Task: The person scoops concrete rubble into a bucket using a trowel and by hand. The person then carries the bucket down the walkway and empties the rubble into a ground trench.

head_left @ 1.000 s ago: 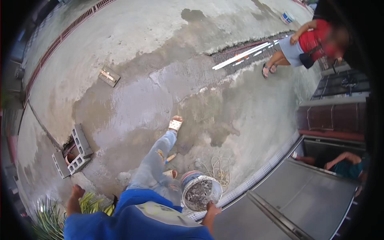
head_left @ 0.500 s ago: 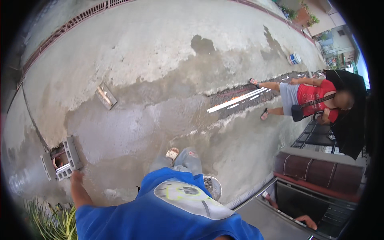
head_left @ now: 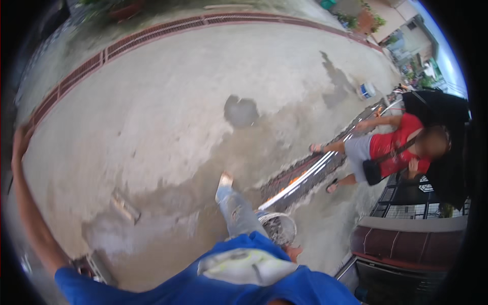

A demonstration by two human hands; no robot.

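My left arm stretches out to the far left, and the left hand [head_left: 22, 141] is raised away from everything, empty, its fingers loosely apart though a little blurred. Low at my right side hangs a white bucket [head_left: 293, 231] with grey, lumpy material inside. My right hand [head_left: 292, 252] is at its near rim, closed on the bucket; the exact grip is partly hidden by my blue shirt. One leg in ripped jeans [head_left: 238, 211] steps forward on the wet concrete. A hand float [head_left: 125, 208] lies on the wet patch to the left.
Hollow concrete blocks [head_left: 100, 269] stand beneath my left arm. A person in a red top [head_left: 394, 140] stands to the right, astride a trench [head_left: 300, 180] with shiny pipes. Another white-and-blue bucket [head_left: 366, 90] lies beyond. A reddish grating [head_left: 152, 40] curves along the far side.
My left arm has swung from beside the concrete blocks up to the far left. I have stepped forward, and the bucket came along at my right; my right hand now shows.
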